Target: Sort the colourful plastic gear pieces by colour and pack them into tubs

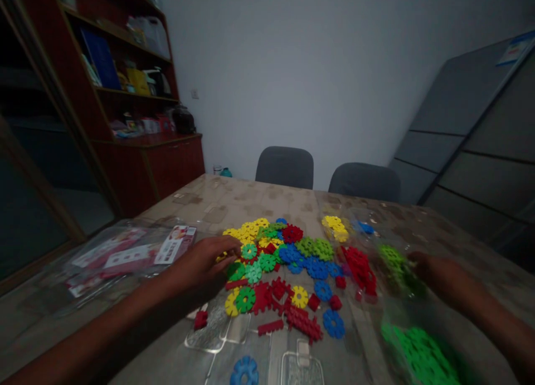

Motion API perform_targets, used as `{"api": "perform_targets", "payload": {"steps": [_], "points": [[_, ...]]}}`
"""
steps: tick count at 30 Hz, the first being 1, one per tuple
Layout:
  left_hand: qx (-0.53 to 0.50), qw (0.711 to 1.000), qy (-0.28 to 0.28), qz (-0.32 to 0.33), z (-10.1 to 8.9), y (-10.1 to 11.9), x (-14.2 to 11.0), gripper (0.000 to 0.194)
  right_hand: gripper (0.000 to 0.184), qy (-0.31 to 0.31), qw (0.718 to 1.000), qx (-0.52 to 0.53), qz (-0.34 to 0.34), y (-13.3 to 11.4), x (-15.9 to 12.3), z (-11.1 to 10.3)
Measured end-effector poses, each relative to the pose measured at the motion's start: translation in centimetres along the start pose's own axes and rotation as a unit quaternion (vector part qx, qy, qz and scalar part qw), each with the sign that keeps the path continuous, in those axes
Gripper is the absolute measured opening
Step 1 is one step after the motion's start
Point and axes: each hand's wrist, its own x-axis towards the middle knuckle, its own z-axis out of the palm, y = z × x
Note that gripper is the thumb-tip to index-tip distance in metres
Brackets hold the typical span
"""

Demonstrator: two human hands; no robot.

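My left hand (216, 254) is at the left edge of a loose pile of plastic snowflake discs, its fingers curved with a gap to the thumb. Yellow shows in that gap; nothing is plainly gripped. Beside the fingertips lie green discs (249, 252), with yellow discs (246, 229) just behind. Over on the right, my right hand (422, 267) is smeared by motion and its fingers are unclear. It is at a clear bag of light green discs (393, 259), touching or very close. A bag of bright green discs (422, 351) lies nearer me, also blurred.
Blue discs (314, 267) and red pieces (271, 296) spread across the patterned table (221, 198). Bagged red pieces (360, 269) and bagged yellow discs (335, 228) lie right of the pile. Plastic packaging (125, 257) lies left. Two grey chairs (285, 167) stand behind.
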Motion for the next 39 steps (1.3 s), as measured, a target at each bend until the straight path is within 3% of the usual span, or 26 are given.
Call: {"api": "perform_targets", "payload": {"steps": [2, 5, 8, 12, 15, 18, 24, 27, 33, 39], "points": [[0.014, 1.000, -0.007, -0.026, -0.3, -0.8, -0.1, 0.020, 0.034, -0.039, 0.999, 0.015, -0.011, -1.9, -0.8, -1.0], [0.031, 0.997, 0.007, -0.076, 0.1, -1.9, -0.3, 0.032, 0.041, -0.092, 0.989, 0.088, -0.072, -6.9, -2.8, -1.7], [0.025, 0.992, 0.009, -0.122, 1.2, -2.3, -0.5, 0.051, 0.044, -0.146, 0.966, 0.150, -0.148, -12.9, -5.1, -0.9], [0.008, 0.989, -0.025, -0.148, 2.6, -2.0, -0.5, 0.068, 0.046, -0.133, 0.961, 0.152, -0.190, -19.3, -6.9, 1.2], [-0.004, 0.988, -0.015, -0.156, 3.0, -2.2, -0.1, 0.071, 0.048, -0.148, 0.965, 0.129, -0.173, -22.8, -5.8, 2.1], [-0.004, 0.986, 0.006, -0.165, 3.4, -3.1, 0.6, 0.073, 0.047, -0.124, 0.982, 0.108, -0.091, -25.6, -2.5, 2.8], [-0.024, 0.983, 0.034, -0.180, 4.2, -4.8, 2.2, 0.068, 0.038, -0.094, 0.992, 0.084, 0.023, -28.2, 5.6, 5.0], [-0.051, 0.981, 0.045, -0.183, 4.4, -4.5, 2.9, 0.072, 0.035, -0.118, 0.989, 0.086, 0.022, -28.6, 7.4, 6.0], [-0.142, 0.966, 0.078, -0.200, 5.6, -1.8, 3.6, 0.069, 0.037, -0.138, 0.984, 0.099, -0.060, -30.7, 4.7, 6.7], [-0.234, 0.944, 0.088, -0.216, 6.2, 1.4, 0.7, 0.061, 0.048, -0.155, 0.970, 0.134, -0.129, -30.8, 0.4, 5.4]]}}
